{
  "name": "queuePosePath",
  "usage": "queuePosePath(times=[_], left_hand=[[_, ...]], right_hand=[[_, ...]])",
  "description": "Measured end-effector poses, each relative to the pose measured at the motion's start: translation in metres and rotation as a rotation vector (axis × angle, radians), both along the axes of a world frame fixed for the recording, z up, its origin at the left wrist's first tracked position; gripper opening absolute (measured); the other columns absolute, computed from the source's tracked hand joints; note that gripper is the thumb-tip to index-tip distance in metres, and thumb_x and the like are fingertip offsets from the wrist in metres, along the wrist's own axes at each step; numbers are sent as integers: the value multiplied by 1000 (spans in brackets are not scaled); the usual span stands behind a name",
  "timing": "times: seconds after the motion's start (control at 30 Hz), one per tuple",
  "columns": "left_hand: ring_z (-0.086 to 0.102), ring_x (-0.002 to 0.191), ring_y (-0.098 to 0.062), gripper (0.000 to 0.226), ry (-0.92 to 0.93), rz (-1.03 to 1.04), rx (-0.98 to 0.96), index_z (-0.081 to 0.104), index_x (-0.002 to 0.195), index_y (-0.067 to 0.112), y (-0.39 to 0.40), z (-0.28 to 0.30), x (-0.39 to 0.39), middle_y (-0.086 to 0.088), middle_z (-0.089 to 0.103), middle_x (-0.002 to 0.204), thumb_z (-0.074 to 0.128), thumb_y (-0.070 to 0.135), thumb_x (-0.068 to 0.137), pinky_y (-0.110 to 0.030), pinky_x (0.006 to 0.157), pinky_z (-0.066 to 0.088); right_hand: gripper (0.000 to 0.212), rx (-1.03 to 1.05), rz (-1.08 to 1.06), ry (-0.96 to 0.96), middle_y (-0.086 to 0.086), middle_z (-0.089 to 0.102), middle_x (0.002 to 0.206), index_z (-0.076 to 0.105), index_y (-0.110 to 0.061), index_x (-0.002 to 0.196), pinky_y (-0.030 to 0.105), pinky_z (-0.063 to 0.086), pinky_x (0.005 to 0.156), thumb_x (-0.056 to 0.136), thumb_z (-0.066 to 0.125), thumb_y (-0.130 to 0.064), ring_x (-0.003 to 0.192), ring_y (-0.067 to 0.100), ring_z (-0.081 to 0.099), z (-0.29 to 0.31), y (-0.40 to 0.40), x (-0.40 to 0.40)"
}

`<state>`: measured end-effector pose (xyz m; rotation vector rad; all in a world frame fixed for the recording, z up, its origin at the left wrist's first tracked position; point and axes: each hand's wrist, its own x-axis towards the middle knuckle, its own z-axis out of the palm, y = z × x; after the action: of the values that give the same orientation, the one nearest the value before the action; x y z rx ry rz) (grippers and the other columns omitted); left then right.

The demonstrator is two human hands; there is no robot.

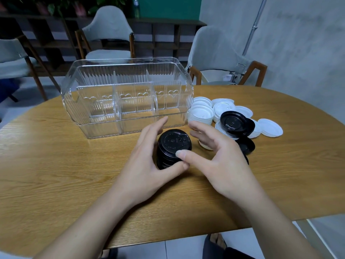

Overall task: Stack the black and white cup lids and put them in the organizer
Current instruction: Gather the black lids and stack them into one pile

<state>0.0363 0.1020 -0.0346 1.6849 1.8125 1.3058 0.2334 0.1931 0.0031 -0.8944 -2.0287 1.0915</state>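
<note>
Left hand point(143, 161) cups black lid stack point(172, 148) at worktop point(56, 165) centre, fingers curled round it. Right hand point(218, 157) fingers spread apart, thumb touching stack top. Organizer point(127, 98) at 12 o'clock.

You are seated in a café or lounge-type room; a round wooden table point(56, 165), grey padded chairs point(108, 32), dark open shelving point(164, 34) and foliage point(61, 4) indicate this.
</note>
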Motion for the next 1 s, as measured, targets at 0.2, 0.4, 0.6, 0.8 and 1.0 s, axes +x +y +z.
queuePosePath(times=[0.2, 0.4, 0.6, 0.8, 1.0], left_hand=[[46, 153, -2, 69, 87, 12, 60, 58, 158, 31, 6, 5, 7, 16, 51, 159, 78, 52, 96, -19, 126, 34], [53, 144, 1, 70, 100, 0, 35, 54, 160, 38, 11, 2, 12, 24, 57, 150, 79, 53, 96, -13, 118, 37], [54, 143, 1, 70, 81, 19, 44, 55, 158, 38, 10, 1, 15, 25, 59, 148, 83, 49, 95, -10, 114, 37], [56, 141, -1, 69, 74, 16, 43, 55, 158, 38, 9, 1, 14, 24, 60, 145, 84, 46, 95, -12, 113, 39], [58, 139, -1, 68, 73, 35, 56, 57, 156, 35, 5, 0, 11, 21, 62, 143, 86, 44, 95, -18, 114, 43]], right_hand=[[38, 167, -180, -154, -22, 76, 110, 78, -35, 121, 14, 51, 98, 86, 93, -39, 111, -3, 69, 7, 9, 32], [28, 166, -288, -375, -9, 68, 77, 71, -31, 85, 28, 55, 70, 81, 96, -42, 75, 10, 63, 7, 14, 63], [44, 186, -250, -580, -13, 65, 84, 64, -34, 86, 30, 47, 73, 72, 93, -64, 82, 7, 60, -6, 18, 66], [30, 248, -145, -542, -15, 63, 90, 72, -33, 89, 32, 44, 86, 82, 90, -55, 85, 5, 58, -12, 18, 57], [7, 397, -89, -507, -13, 66, 100, 80, -33, 95, 40, 34, 110, 100, 78, -36, 101, 6, 53, -21, 15, 39]])
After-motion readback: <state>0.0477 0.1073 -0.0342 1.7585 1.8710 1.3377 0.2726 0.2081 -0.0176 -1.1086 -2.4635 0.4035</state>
